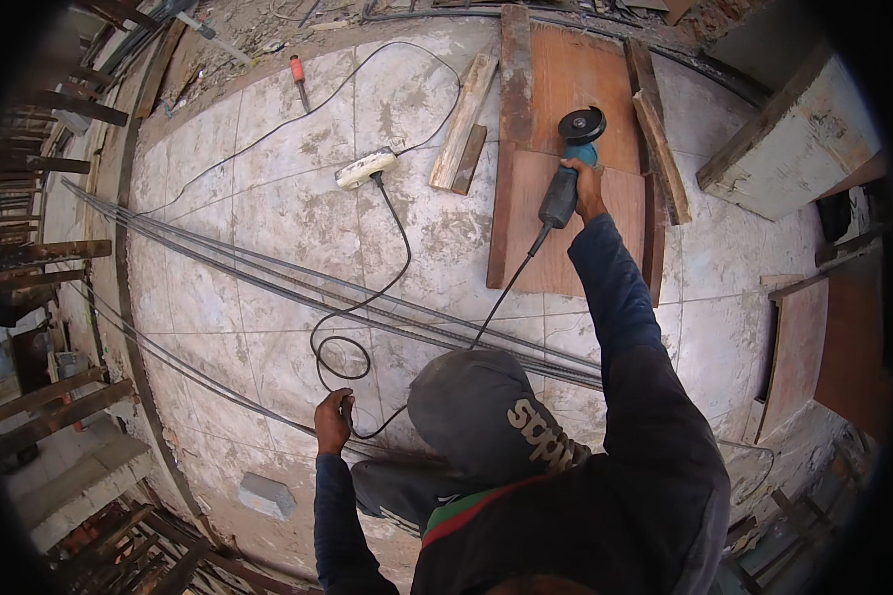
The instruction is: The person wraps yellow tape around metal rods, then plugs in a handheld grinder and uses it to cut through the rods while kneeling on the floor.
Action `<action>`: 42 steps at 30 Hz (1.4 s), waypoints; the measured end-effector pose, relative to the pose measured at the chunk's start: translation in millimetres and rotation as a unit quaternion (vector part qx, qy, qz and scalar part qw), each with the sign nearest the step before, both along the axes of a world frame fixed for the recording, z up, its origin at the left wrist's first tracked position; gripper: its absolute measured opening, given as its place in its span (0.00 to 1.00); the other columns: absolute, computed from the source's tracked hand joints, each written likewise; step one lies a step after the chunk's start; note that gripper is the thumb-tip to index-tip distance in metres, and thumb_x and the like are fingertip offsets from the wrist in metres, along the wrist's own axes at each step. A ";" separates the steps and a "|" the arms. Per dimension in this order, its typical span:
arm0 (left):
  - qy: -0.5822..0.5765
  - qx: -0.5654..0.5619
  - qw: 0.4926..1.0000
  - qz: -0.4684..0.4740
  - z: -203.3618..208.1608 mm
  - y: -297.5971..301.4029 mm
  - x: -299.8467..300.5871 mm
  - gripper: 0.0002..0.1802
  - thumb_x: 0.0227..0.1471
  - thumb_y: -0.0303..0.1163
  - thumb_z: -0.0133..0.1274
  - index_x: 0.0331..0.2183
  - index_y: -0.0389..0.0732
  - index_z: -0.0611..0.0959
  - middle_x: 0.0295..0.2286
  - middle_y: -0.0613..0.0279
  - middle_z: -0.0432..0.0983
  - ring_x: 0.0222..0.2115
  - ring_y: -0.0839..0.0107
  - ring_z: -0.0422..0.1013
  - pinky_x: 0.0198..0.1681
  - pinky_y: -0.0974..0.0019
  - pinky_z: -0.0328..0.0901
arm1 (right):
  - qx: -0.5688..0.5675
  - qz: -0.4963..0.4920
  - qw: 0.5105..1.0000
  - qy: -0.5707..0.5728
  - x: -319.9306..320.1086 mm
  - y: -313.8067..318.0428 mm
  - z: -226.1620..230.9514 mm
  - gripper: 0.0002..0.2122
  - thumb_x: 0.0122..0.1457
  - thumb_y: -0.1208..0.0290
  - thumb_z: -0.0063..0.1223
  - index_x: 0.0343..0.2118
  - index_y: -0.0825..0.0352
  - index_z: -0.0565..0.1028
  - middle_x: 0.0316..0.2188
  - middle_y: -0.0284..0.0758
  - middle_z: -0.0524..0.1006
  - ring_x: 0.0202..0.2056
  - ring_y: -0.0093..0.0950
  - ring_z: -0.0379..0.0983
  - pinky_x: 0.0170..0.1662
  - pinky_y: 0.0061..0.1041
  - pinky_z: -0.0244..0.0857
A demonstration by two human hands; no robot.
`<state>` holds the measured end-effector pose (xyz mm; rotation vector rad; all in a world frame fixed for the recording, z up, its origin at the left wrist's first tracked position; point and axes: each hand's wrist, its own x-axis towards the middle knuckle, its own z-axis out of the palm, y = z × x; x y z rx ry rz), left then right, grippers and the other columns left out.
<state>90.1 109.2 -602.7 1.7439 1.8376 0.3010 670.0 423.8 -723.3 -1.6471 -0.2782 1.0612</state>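
My right hand (587, 185) is closed round the body of an angle grinder (560, 194), dark with a teal head. Its black disc (581, 125) sits above orange-brown plywood (566, 74), at the far end of the tool. The black power cable (401, 243) runs from the grinder behind my knee and comes out again on the left. There my left hand (333, 420) has its fingers curled together on the cable, below a loop lying on the floor. The cable ends at a white extension socket (366, 169).
Long steel rods (268, 270) cross the floor from the left to beneath my knee. Wood offcuts (463, 124) lie beside the plywood. An orange-handled tool (299, 79) lies far left, a grey block (267, 496) near left. A concrete pillar (779, 149) stands at the right.
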 end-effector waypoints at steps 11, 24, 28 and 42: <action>-0.293 0.017 0.955 -0.041 -25.2 65.7 143.8 0.16 0.49 0.29 0.53 0.43 0.37 0.80 0.39 0.43 0.77 0.39 0.51 0.75 0.41 0.59 0.70 | -0.009 0.074 0.996 -0.052 44.2 17.2 -13.4 0.38 0.40 0.62 0.66 0.49 0.71 0.52 0.44 0.47 0.66 0.45 0.38 0.67 0.46 0.36 0.65; 0.221 0.137 0.962 0.083 343.9 41.4 74.8 0.19 0.52 0.34 0.56 0.47 0.42 0.77 0.39 0.53 0.76 0.35 0.51 0.74 0.39 0.55 0.68 | -0.306 0.137 0.873 -0.355 16.6 -3.6 16.1 0.47 0.46 0.29 0.51 0.47 0.78 0.58 0.45 0.60 0.72 0.46 0.52 0.72 0.51 0.43 0.65; 0.237 0.227 0.926 0.186 372.2 -11.1 67.3 0.16 0.51 0.32 0.56 0.43 0.40 0.79 0.38 0.53 0.76 0.35 0.51 0.74 0.38 0.55 0.68 | -0.307 0.154 0.854 -0.391 26.6 1.0 -8.9 0.43 0.52 0.33 0.47 0.48 0.77 0.58 0.45 0.59 0.72 0.46 0.51 0.73 0.49 0.45 0.68; 0.126 0.197 0.972 0.022 289.8 72.0 -17.0 0.17 0.52 0.37 0.56 0.43 0.41 0.78 0.39 0.54 0.76 0.38 0.52 0.72 0.39 0.55 0.68 | -0.144 0.041 0.719 -0.679 -83.7 -98.3 -16.1 0.33 0.57 0.48 0.52 0.54 0.73 0.62 0.50 0.50 0.69 0.48 0.50 0.70 0.47 0.46 0.67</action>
